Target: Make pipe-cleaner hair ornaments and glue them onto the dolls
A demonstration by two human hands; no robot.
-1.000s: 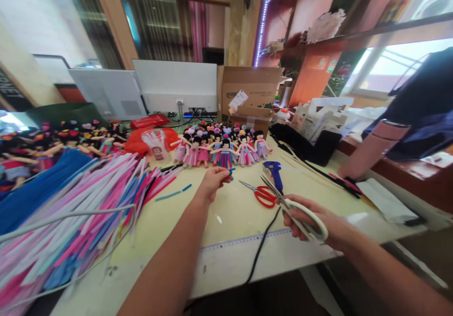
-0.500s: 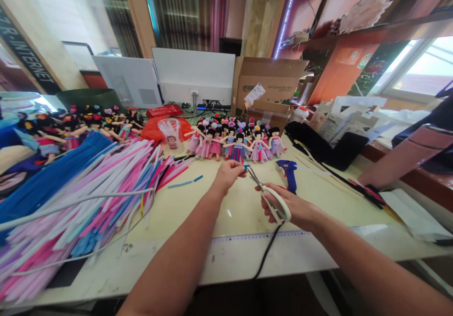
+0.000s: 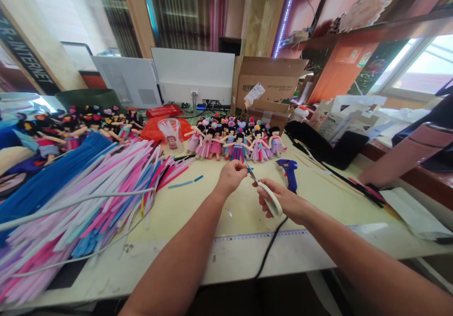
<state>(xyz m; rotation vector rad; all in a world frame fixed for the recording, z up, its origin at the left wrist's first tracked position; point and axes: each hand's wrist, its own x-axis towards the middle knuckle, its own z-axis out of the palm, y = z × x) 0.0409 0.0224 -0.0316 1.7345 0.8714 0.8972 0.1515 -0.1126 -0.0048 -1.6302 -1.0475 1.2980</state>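
Note:
White-handled scissors point(image 3: 271, 200) are in my right hand point(image 3: 276, 197), their blades pointing up and left, nearly closed. The blade tips reach the fingertips of my left hand point(image 3: 231, 176), which is closed in a pinch; what it pinches is too small and covered to make out. A tiny blue piece point(image 3: 250, 168) shows just right of the blades. Beyond the hands stands a group of small dolls point(image 3: 239, 147) in pink, purple and blue skirts. To the right of the scissors lies a blue glue gun point(image 3: 290, 174).
A large heap of pipe cleaners point(image 3: 88, 193) covers the left of the table, crossed by a white cable. Two short blue pieces point(image 3: 193, 181) lie near it. A ruler point(image 3: 247, 235) runs along the front. A cardboard box point(image 3: 267, 82) and black cloth point(image 3: 318, 139) are farther back.
The scissors' blades and handles have come together, and my right hand has shifted slightly left. The blue bit at my left fingertips no longer shows there; a tiny blue piece appears beside the blades.

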